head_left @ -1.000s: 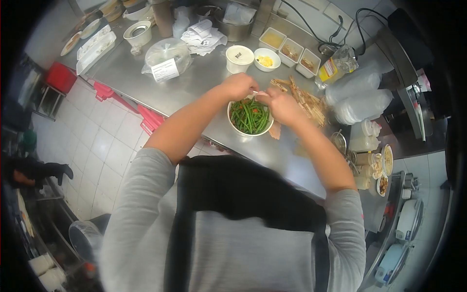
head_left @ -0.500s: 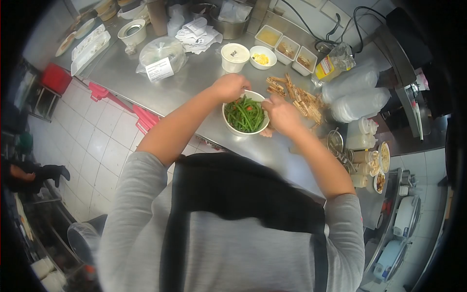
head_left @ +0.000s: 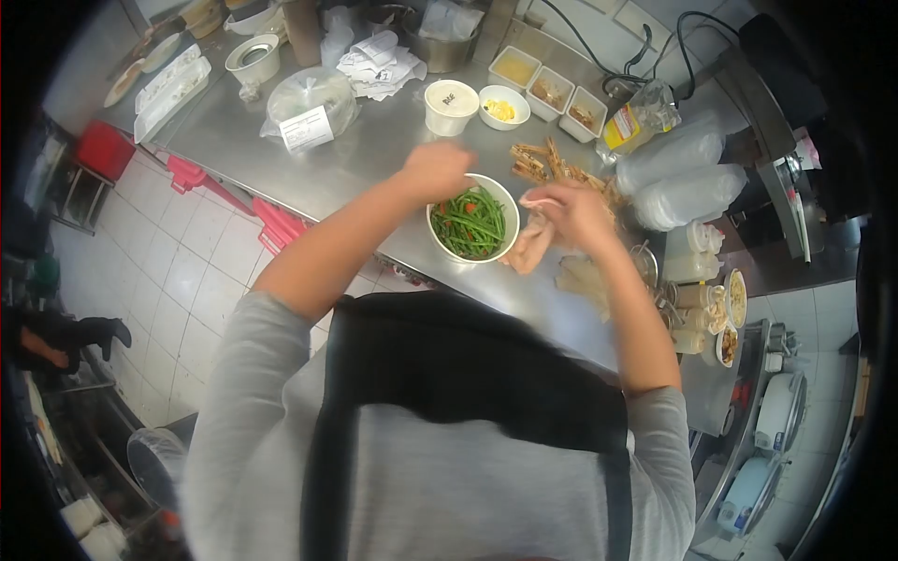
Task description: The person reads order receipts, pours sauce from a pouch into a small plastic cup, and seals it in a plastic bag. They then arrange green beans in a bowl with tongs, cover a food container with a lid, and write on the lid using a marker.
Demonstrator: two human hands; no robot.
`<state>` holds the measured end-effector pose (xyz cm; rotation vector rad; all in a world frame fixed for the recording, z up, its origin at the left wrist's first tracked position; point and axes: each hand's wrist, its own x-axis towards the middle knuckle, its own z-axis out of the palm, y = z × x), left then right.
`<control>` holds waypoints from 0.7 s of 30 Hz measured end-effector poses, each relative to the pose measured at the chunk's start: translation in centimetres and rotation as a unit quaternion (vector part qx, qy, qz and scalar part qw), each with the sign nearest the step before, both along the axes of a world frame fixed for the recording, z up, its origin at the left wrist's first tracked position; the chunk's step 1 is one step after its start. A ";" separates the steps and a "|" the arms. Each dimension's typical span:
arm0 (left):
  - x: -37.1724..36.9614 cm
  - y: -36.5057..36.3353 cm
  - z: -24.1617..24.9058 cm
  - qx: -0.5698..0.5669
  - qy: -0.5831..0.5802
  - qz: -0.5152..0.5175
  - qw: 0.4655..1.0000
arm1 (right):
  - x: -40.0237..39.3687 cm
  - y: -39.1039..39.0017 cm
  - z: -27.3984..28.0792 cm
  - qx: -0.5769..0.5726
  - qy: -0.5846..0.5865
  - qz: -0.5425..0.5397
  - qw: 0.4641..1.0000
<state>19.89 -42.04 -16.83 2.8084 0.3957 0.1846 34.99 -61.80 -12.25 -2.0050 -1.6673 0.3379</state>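
Note:
A round white bowl [head_left: 510, 224] filled with cut green beans [head_left: 472, 224] and red bits stands on the steel counter in front of me. My left hand [head_left: 438, 173] is at its upper left rim, fingers curled and smeared by motion. Just right of the bowl, my right hand [head_left: 572, 213] pinches a crumpled pinkish cloth [head_left: 530, 245], which hangs down beside the bowl's rim. Beyond the right hand lies a pile of wooden clothespins [head_left: 533, 161]. A pale, crumpled translucent piece [head_left: 582, 279] rests below the right hand.
Behind the bowl stand a lidded white tub [head_left: 450, 107], a small bowl of yellow pieces [head_left: 503, 108] and white containers [head_left: 549, 91]. Plastic lids [head_left: 687, 198] and squeeze bottles [head_left: 694, 238] line the right. A bagged container [head_left: 309, 112] and paper slips [head_left: 379, 67] sit at left.
My right hand has moved right, off the bowl's rim, and now lifts the pinkish cloth. My left hand has shifted slightly left along the rim.

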 end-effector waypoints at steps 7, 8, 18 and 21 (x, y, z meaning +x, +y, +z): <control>3.6 0.7 -2.5 0.018 -0.073 -0.141 0.987 | -4.1 0.2 -3.2 -0.065 -0.277 0.007 0.959; 2.9 0.9 -2.7 0.008 -0.086 -0.135 0.987 | -4.5 -0.4 -3.0 -0.084 -0.253 -0.003 0.964; 2.0 0.7 0.0 0.041 -0.014 -0.094 0.995 | -1.1 -1.9 -2.2 0.032 0.123 -0.093 0.988; 4.5 -0.6 -0.8 0.034 -0.046 -0.195 0.979 | -2.3 0.2 -3.3 0.096 -0.089 -0.022 0.991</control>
